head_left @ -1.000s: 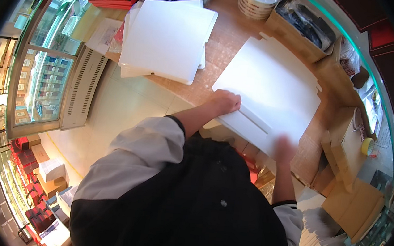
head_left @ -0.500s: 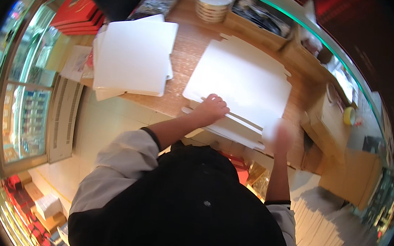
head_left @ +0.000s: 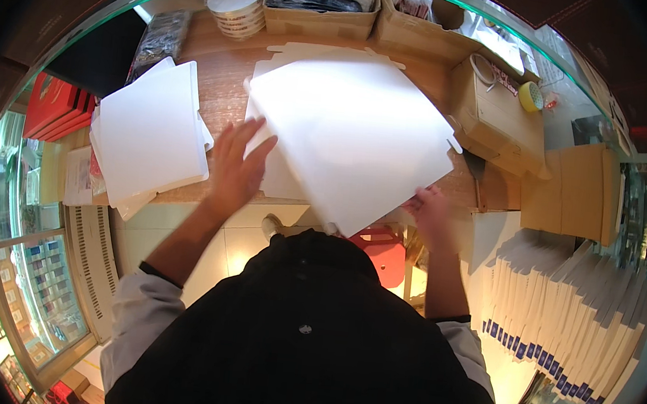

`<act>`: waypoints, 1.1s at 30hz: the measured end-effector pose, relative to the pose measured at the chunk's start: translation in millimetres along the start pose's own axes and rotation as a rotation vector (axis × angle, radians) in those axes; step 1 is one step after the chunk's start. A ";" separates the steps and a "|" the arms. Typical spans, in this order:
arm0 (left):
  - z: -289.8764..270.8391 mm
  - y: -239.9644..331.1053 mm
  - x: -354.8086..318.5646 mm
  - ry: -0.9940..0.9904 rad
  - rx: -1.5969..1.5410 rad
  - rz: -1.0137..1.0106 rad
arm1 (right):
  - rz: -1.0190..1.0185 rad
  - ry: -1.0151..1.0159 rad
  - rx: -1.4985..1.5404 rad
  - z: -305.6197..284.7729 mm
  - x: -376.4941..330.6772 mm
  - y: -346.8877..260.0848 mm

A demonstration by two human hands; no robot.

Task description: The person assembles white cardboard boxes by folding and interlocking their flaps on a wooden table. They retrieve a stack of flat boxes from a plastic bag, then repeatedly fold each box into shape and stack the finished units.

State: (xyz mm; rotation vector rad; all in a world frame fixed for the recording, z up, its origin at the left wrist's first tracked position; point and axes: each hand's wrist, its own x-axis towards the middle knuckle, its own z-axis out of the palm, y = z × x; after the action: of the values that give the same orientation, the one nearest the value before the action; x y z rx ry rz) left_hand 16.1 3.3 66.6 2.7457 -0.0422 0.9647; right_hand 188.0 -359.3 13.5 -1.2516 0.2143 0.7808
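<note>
A large white cardboard blank (head_left: 362, 128) with small tabs on its edges lies slantwise over the wooden desk, one corner pointing toward me. Beneath it another white blank (head_left: 279, 176) shows at the left and far side. My right hand (head_left: 433, 211), slightly blurred, pinches the upper blank at its near right edge. Fingers spread, my left hand (head_left: 240, 164) is beside the left edge of the blanks and holds nothing. Left of that hand is a pile of white blanks (head_left: 148, 127), slightly fanned out.
Red boxes (head_left: 56, 108) are stacked at the far left. Spools (head_left: 235, 6) and an open carton (head_left: 321, 21) line the desk's back. A cardboard box (head_left: 495, 113) with a yellow tape roll (head_left: 530, 97) stands right. Many upright white flat pieces (head_left: 561, 318) fill the lower right.
The upper blank has turned to a slant, with a corner now toward me. My left hand has come off its near edge and opened at the left. The view has shifted.
</note>
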 end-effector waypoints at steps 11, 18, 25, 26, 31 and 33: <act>59.0 48.6 -88.6 -0.430 -0.239 -0.042 | 0.364 -0.113 -0.340 77.1 -31.2 85.0; 68.4 16.4 -93.9 -0.540 -0.289 -0.128 | -0.956 -0.198 -1.513 69.2 2.8 70.4; 79.7 10.1 -46.3 -0.762 -0.332 -0.516 | -0.539 -0.413 -1.500 60.6 57.4 46.1; 81.8 10.5 -47.8 -0.681 -0.314 -0.489 | -0.507 -0.349 -1.530 70.8 56.0 38.8; 100.0 13.9 -67.2 -0.422 -0.048 0.154 | -0.779 -0.143 -1.656 83.4 57.1 43.6; 102.6 14.8 -72.1 -0.463 -0.048 0.194 | -0.768 -0.270 -1.590 74.2 63.0 54.1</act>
State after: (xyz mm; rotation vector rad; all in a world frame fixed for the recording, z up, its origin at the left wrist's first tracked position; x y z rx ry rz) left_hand 21.1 -37.8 -52.8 2.8947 -0.4090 0.3392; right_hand 180.2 -260.8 -37.9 -2.4018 -1.2953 0.3113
